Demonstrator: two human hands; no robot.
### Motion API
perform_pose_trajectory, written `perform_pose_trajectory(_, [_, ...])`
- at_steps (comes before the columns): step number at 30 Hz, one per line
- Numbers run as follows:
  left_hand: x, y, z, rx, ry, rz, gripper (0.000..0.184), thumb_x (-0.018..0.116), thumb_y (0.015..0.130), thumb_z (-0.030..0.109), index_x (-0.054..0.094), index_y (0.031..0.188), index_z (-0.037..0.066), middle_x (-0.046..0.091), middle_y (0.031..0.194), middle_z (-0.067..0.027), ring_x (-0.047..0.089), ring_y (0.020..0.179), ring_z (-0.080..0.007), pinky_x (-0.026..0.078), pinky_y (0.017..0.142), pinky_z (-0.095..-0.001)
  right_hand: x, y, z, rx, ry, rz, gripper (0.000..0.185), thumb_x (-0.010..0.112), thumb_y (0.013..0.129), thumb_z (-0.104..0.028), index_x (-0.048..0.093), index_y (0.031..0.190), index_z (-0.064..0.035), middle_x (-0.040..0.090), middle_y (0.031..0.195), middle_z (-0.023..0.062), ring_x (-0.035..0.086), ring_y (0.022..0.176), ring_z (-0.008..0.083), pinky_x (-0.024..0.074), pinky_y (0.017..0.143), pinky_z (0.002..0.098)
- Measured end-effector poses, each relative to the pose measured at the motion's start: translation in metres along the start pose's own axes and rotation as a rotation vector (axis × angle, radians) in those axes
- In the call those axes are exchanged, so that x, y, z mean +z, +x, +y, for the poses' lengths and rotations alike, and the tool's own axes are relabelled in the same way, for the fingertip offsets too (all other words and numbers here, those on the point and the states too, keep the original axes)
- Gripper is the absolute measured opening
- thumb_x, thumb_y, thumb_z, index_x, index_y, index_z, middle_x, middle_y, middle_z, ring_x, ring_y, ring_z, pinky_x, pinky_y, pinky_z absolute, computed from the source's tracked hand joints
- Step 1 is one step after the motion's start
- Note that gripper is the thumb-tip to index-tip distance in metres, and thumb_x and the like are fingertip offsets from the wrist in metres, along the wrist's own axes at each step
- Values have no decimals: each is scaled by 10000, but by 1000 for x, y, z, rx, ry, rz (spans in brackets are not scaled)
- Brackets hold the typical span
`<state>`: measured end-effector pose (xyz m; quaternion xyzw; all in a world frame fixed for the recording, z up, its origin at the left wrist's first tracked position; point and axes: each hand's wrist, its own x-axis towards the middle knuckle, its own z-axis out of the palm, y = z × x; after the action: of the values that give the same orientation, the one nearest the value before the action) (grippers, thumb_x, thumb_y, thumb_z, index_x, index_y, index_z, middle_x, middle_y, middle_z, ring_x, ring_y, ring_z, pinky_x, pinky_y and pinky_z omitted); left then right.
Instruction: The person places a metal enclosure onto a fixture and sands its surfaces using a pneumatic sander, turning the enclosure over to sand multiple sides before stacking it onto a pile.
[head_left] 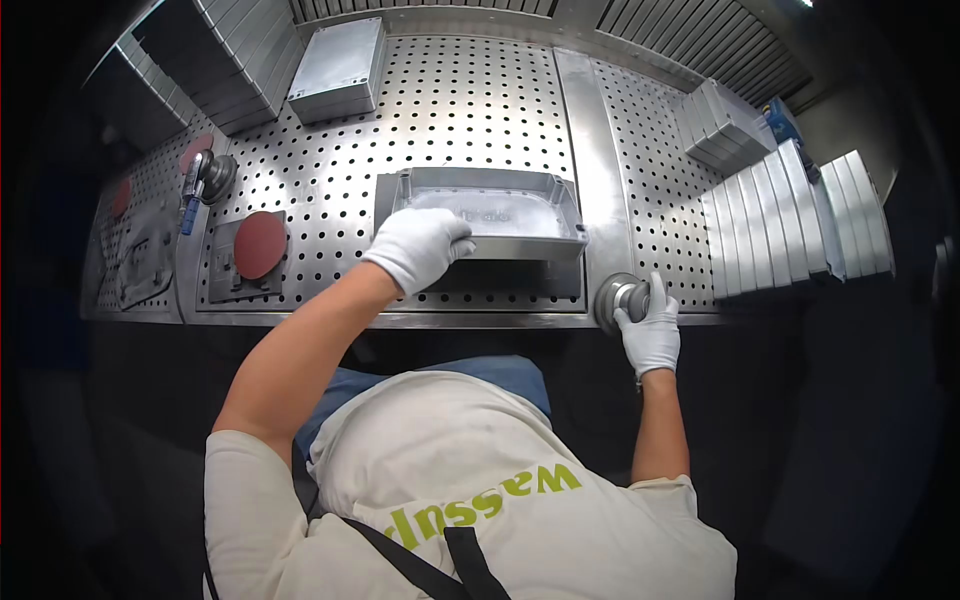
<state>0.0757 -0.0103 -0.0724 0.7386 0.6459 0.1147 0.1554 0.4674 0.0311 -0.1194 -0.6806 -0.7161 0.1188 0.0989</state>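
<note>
An open metal box (515, 248), a shallow tray-like casting, lies in front of me with its hollow side facing up. My left hand (422, 245), in a white glove, has its fingers curled over the box's near left wall. At the bench's front edge, to the right of the box, is a round grey palm sander (612, 296). My right hand (652, 332), also gloved, grips it from the right with thumb and fingers around its body. The sander's underside is hidden.
Stacked metal boxes (225, 60) stand at the back left, near a closed box (340, 65). A row of metal boxes (770, 220) stands on the right. Left of me are a second sander (212, 175) and a red sanding disc (261, 245). The perforated bench (470, 90) has a front edge.
</note>
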Motion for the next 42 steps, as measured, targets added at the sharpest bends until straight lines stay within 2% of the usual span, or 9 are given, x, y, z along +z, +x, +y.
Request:
perform_pose_trajectory(3, [-34, 19, -1, -87, -236, 80, 309, 677, 1028, 347, 764, 1116, 64, 753, 944, -138, 710, 864, -309, 555, 807, -409, 2, 6, -10, -4, -15, 4, 892, 832, 846, -319, 359, 1599, -247, 498, 1401, 232, 682, 1109, 452, 583, 945, 514])
perform_pose_trajectory(6, [-64, 29, 2, -290, -348, 15, 306, 662, 1055, 303, 759, 1137, 24, 746, 908, -86, 664, 820, -153, 543, 789, -334, 7, 14, -18, -25, -9, 32, 870, 832, 849, -323, 377, 1588, -259, 507, 1379, 225, 693, 1080, 443, 588, 928, 511])
perform_pose_trajectory(9, [-75, 27, -1, -370, -496, 125, 299, 670, 1051, 295, 766, 1140, 26, 755, 930, -70, 665, 819, -125, 543, 772, -311, 7, 19, -24, -46, -3, 11, 850, 833, 851, -325, 396, 1578, -270, 519, 1351, 215, 700, 1057, 429, 590, 913, 506])
perform_pose_trajectory(17, [-8, -9, 11, -580, -1691, 554, 431, 532, 1121, 392, 617, 1350, 37, 716, 1154, -72, 704, 940, -167, 601, 861, -337, 6, 20, -28, -42, 7, 16, 825, 838, 850, -301, 421, 1562, -266, 531, 1332, 190, 708, 1045, 403, 595, 894, 497])
perform_pose_trajectory(27, [26, -31, 8, -770, -1698, 761, 486, 503, 1112, 491, 646, 1240, 44, 716, 1073, -69, 717, 886, -188, 609, 765, -339, 9, 21, -27, -41, -18, 19, 823, 831, 850, -306, 418, 1561, -275, 530, 1349, 195, 709, 1049, 408, 599, 888, 505])
perform_pose_trajectory(31, [14, -35, 31, -917, -1814, 811, 549, 495, 1106, 502, 538, 1400, 41, 654, 1316, -104, 688, 1142, -260, 609, 950, -436, 5, 19, -32, -25, -22, 21, 807, 829, 850, -320, 428, 1549, -272, 530, 1348, 201, 703, 1053, 424, 597, 893, 508])
perform_pose_trajectory(32, [20, -39, 30, -809, -1932, 767, 591, 461, 1113, 501, 443, 1499, 54, 548, 1479, -121, 591, 1320, -307, 526, 1107, -505, 5, 18, -31, -24, -19, 23, 806, 830, 849, -323, 429, 1546, -271, 529, 1347, 203, 702, 1053, 427, 597, 894, 508])
perform_pose_trajectory(36, [48, -40, 39, -533, -2306, 516, 571, 348, 1151, 451, 331, 1580, 75, 406, 1622, -127, 399, 1504, -320, 316, 1274, -521, 8, 19, -30, -30, -30, 31, 810, 832, 844, -333, 432, 1545, -268, 528, 1347, 206, 699, 1057, 434, 594, 899, 509])
perform_pose_trajectory(42, [58, -48, 38, -500, -2270, 388, 610, 273, 1154, 497, 306, 1597, 79, 395, 1634, -153, 421, 1499, -331, 348, 1249, -519, 9, 21, -32, -20, -33, 30, 822, 826, 844, -339, 423, 1557, -266, 529, 1342, 208, 695, 1066, 431, 585, 916, 517])
